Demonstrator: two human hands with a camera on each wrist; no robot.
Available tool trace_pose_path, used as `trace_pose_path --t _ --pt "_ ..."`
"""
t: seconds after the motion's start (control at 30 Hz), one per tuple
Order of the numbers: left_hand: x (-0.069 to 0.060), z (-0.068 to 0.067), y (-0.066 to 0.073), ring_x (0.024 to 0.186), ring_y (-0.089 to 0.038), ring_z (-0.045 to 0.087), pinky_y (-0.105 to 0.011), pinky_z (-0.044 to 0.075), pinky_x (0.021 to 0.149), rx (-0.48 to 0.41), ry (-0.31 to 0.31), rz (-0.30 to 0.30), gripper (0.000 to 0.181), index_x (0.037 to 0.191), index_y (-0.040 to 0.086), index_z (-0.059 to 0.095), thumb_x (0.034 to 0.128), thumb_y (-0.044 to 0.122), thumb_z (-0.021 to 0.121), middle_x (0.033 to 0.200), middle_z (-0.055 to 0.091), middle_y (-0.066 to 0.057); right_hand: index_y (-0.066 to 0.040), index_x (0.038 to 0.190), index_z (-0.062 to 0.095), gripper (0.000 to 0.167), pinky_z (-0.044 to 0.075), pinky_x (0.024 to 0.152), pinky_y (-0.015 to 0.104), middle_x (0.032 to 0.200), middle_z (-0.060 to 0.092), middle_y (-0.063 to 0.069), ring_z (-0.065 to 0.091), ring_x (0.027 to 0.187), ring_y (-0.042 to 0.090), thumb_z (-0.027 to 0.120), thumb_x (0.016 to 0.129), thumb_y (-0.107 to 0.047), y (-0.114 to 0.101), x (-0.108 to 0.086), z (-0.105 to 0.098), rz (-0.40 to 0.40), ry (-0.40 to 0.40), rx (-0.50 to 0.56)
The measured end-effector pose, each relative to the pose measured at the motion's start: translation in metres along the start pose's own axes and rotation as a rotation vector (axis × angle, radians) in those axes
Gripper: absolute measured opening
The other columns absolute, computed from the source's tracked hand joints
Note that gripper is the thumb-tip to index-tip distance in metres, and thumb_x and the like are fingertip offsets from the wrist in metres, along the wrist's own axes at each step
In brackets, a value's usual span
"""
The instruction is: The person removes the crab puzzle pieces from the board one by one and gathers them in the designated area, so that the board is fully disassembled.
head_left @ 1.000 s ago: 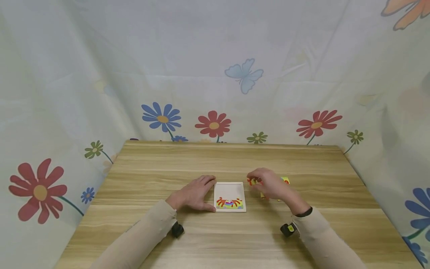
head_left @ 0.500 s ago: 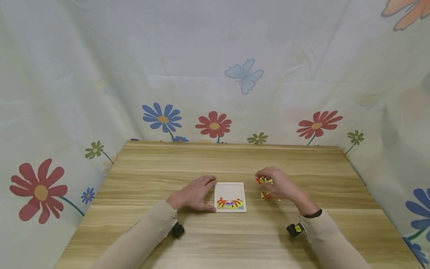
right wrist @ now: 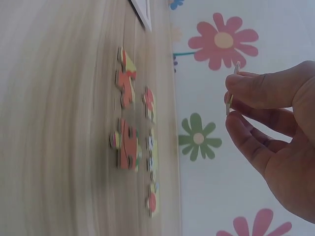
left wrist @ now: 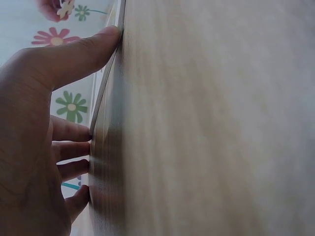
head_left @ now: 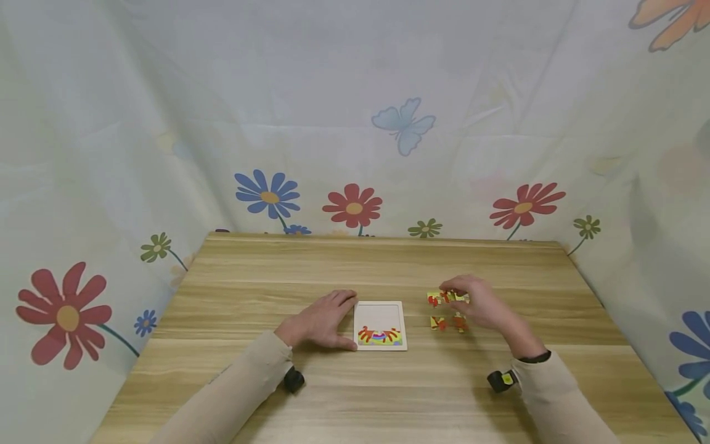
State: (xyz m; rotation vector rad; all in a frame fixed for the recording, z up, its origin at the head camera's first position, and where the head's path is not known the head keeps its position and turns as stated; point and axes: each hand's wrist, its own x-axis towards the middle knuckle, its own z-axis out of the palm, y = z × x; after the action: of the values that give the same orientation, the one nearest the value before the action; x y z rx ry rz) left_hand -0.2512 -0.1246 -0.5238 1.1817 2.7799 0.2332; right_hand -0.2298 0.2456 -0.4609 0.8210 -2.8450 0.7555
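Observation:
A small square puzzle tray [head_left: 383, 303] with a white border lies on the table, its near part filled with colourful jigsaw pieces [head_left: 379, 335]. At its left edge rests my left hand [head_left: 323, 320], thumb and fingers spread; in the left wrist view the thumb [left wrist: 81, 56] touches the tray's edge. My right hand [head_left: 484, 306] is above the loose pieces to the right of the tray. It pinches one thin puzzle piece [right wrist: 230, 101] between thumb and fingers, seen edge-on in the right wrist view. The piece's printed face is hard to make out.
Several loose red and yellow puzzle pieces [right wrist: 127, 143] lie on the wooden table [head_left: 355, 394] under and beside the right hand, including one piece [head_left: 438, 322] nearer the tray. A flowered curtain [head_left: 310, 123] stands behind the table's far edge.
My right hand has moved rightward, away from the tray and over the loose pieces, uncovering more of them. The left hand and the tray stay where they were.

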Motion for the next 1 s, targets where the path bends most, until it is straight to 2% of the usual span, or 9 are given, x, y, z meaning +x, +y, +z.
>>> trace_pose_path --t 0.33,0.5,0.77,1.0 --pt "0.001 0.004 -0.002 0.142 -0.027 0.031 -0.045 0.032 0.114 0.002 0.006 0.011 0.106 0.150 0.004 0.034 0.0762 0.075 0.062 0.155 0.032 -0.011 0.000 0.116 0.068 0.035 0.052 0.087 0.050 0.113 0.069 0.014 0.064 0.103 0.032 0.074 0.082 0.002 0.013 -0.015 -0.007 0.086 -0.011 -0.005" --pt "0.003 0.005 -0.003 0.141 -0.028 0.031 -0.046 0.033 0.113 0.007 0.012 0.023 0.107 0.150 0.004 0.034 0.0759 0.076 0.061 0.154 0.032 -0.012 0.001 0.115 0.068 0.033 0.052 0.087 0.051 0.111 0.069 0.014 0.064 0.101 0.032 0.074 0.083 0.001 0.018 -0.023 -0.007 0.105 0.001 -0.023" --pt "0.003 0.002 -0.002 0.142 -0.029 0.030 -0.047 0.032 0.114 0.000 0.016 0.015 0.107 0.150 0.003 0.034 0.0758 0.075 0.061 0.154 0.032 -0.013 0.001 0.114 0.068 0.032 0.054 0.084 0.049 0.109 0.070 0.015 0.066 0.095 0.030 0.073 0.082 0.002 0.027 -0.033 -0.007 0.123 0.017 -0.045" --pt "0.001 0.001 -0.002 0.142 -0.029 0.030 -0.046 0.031 0.114 -0.003 0.005 0.009 0.107 0.150 0.003 0.033 0.0757 0.076 0.061 0.155 0.032 -0.012 0.003 0.109 0.070 0.030 0.056 0.080 0.045 0.105 0.070 0.017 0.067 0.093 0.032 0.073 0.079 0.007 0.035 -0.040 -0.002 0.104 0.008 -0.046"
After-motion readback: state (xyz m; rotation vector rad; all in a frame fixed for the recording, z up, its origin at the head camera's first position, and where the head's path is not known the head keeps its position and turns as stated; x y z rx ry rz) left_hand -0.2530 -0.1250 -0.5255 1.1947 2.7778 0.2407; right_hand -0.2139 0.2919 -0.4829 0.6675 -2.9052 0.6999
